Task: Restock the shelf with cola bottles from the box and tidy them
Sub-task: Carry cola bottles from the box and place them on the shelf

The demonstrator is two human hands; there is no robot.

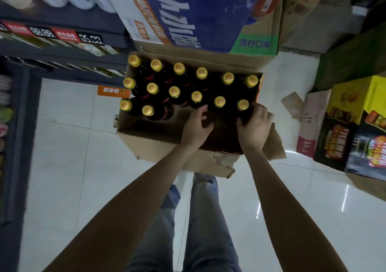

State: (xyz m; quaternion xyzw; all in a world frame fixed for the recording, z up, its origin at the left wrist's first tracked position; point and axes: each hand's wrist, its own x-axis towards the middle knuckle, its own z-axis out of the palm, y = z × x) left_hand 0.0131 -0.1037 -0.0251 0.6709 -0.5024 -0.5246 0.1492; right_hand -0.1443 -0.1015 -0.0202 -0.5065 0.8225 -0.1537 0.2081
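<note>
Fingers of my left hand (196, 125) and right hand (253, 125) curled loosely, gripping nothing yet, over cola bottles (243, 105) at the cardboard box's (150, 140) near edge; necks wanted firm, separate grips.

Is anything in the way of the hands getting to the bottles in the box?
Nothing visible. The box is open on top, its flaps folded out. Both the left hand and the right hand are already inside, right by the yellow-capped bottles.

Dim overall, overhead light leaving streaky glare on the glossy floor tiles (292, 198), box interior (221, 133) in deep shadow, wide-angle bending at edges, slight motion blur throughout.
</note>
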